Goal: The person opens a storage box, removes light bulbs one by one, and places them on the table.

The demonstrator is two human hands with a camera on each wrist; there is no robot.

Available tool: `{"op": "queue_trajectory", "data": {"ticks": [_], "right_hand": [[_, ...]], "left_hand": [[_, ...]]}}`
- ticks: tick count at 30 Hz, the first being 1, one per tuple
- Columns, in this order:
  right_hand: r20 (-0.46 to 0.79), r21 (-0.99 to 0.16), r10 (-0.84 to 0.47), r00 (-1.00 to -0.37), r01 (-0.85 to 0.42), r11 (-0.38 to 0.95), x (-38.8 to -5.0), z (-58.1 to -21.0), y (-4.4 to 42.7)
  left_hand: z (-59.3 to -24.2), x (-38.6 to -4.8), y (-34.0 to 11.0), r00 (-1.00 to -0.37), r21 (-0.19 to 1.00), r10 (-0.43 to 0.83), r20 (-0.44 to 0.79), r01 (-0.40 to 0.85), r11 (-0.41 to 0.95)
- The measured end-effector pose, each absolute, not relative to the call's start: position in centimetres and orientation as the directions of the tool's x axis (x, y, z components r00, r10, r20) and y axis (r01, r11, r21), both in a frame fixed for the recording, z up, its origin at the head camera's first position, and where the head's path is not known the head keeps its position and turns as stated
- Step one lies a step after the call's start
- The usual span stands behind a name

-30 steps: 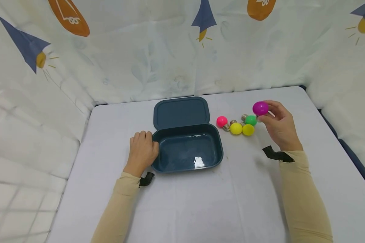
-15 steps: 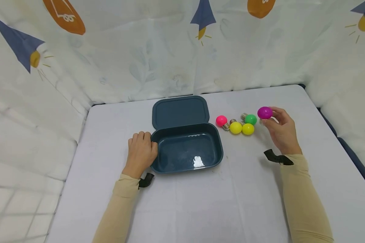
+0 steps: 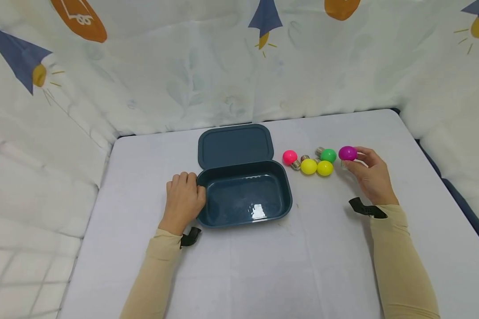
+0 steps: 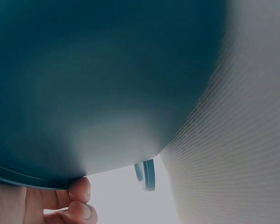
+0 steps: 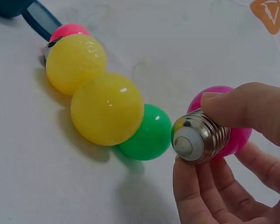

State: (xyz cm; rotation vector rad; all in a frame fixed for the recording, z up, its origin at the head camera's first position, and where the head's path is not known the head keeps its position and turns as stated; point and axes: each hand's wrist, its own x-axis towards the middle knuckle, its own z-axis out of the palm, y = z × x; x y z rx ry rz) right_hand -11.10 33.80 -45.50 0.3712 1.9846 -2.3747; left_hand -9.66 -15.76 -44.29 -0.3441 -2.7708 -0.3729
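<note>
My left hand [image 3: 183, 199] grips the left rim of a dark blue rectangular box [image 3: 243, 219]. In the left wrist view, fingertips [image 4: 79, 189] show just under the box rim, against the outer wall. My right hand [image 3: 375, 179] pinches a purple light bulb [image 3: 347, 153] between thumb and fingers, raised off the table. The right wrist view shows its metal screw base [image 5: 200, 135] pointing to the camera. Left of that hand lie a green bulb [image 3: 328, 155], two yellow bulbs [image 3: 324, 168] and a pink bulb [image 3: 290, 157], close together.
A matching blue lid [image 3: 235, 146] lies flat behind the box, touching or nearly touching its back rim. White cloth covers the table [image 3: 263, 274]. A printed fabric wall [image 3: 223, 66] stands along the far edge.
My right hand has lowered the purple bulb and moved it slightly right, farther from the green one. My left hand keeps its grip on the box. The head view has shifted a little.
</note>
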Motion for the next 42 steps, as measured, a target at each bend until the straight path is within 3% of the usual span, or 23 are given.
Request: {"op": "queue_trajectory", "data": {"ticks": [7, 21, 32, 42], "right_hand": [[-0.279, -0.948, 0.140, -0.950, 0.295, 0.116, -10.8, -46.6, 34.6], [-0.309, -0.862, 0.090, -0.947, 0.319, 0.395, -10.6, -46.2, 34.3], [-0.356, -0.804, 0.074, -0.931, 0.346, 0.484, -11.1, -46.0, 34.1], [-0.331, -0.875, 0.080, -0.940, 0.337, 0.348, -11.9, -46.4, 34.6]], "left_hand": [[-44.3, -9.6, -15.8, -0.920, 0.223, 0.194, 0.342, 0.279, 0.934], [-44.1, -9.5, -16.0, -0.921, 0.233, 0.190, 0.341, 0.278, 0.932], [-44.1, -9.5, -16.4, -0.932, 0.244, 0.173, 0.319, 0.257, 0.935], [-43.9, -9.8, -16.6, -0.940, 0.258, 0.162, 0.300, 0.244, 0.935]]}}
